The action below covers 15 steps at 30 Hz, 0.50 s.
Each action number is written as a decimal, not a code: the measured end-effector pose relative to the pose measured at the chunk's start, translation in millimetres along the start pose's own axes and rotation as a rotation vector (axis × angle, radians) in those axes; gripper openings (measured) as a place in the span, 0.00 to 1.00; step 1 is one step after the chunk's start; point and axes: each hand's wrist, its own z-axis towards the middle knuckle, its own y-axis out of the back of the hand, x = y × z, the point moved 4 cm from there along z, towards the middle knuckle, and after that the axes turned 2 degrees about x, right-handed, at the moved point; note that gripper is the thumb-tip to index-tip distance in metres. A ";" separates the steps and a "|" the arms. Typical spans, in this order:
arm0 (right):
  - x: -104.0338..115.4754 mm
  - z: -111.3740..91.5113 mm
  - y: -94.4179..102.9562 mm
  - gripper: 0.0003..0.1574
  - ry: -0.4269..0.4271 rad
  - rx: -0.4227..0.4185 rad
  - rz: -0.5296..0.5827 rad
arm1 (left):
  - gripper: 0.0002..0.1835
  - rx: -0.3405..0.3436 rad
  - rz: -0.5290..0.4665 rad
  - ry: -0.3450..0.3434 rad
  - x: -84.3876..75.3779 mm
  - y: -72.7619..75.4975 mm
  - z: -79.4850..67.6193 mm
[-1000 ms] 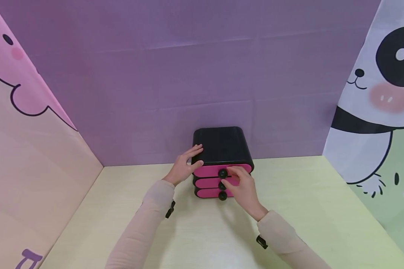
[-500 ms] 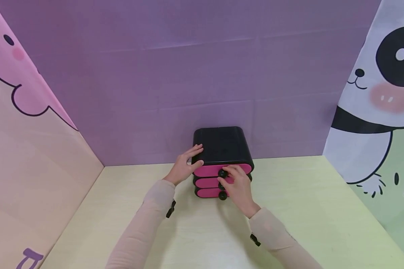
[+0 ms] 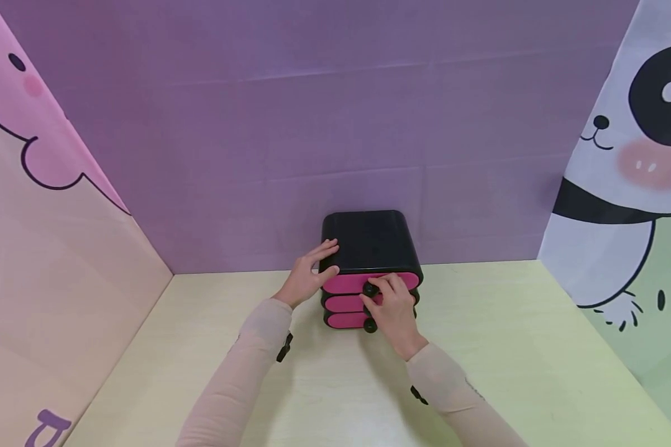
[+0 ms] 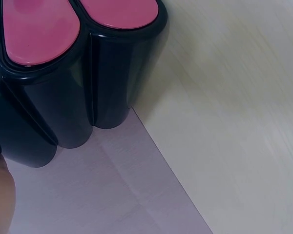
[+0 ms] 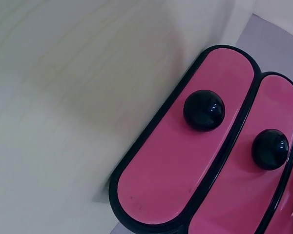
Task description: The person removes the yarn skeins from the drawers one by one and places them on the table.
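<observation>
A small black drawer cabinet with three stacked pink-fronted drawers stands against the purple backdrop. Each drawer front is flush with its frame. My left hand rests on the cabinet's top left edge, fingers fairly straight, thumb at the front corner. At the top drawer, my right hand pinches the round black knob between thumb and fingers. The bottom knob and middle knob show in the right wrist view, with only a fingertip at the right edge. The left wrist view shows the cabinet's side.
Under the cabinet lies a pale wood-grain tabletop. A purple backdrop rises directly behind it. Printed panels flank the table, with a pink cartoon figure on the left and a panda on the right.
My right hand has moved slightly left and closed its fingers around the top knob. The left hand keeps its place on the cabinet, and the drawers look unmoved.
</observation>
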 end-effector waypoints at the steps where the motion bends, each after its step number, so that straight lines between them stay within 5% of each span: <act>1: 0.2 -0.1 0.7 0.22 -0.018 0.000 0.021 | 0.29 -0.002 -0.004 0.004 5.6 -1.2 1.7; 7: -1.8 -0.7 3.2 0.21 -0.144 -0.026 0.158 | 0.29 -0.011 0.001 0.009 10.0 -1.8 3.3; 15: -2.4 -4.1 3.0 0.22 -0.166 -0.033 0.184 | 0.29 -0.014 -0.017 0.013 8.5 -1.4 2.6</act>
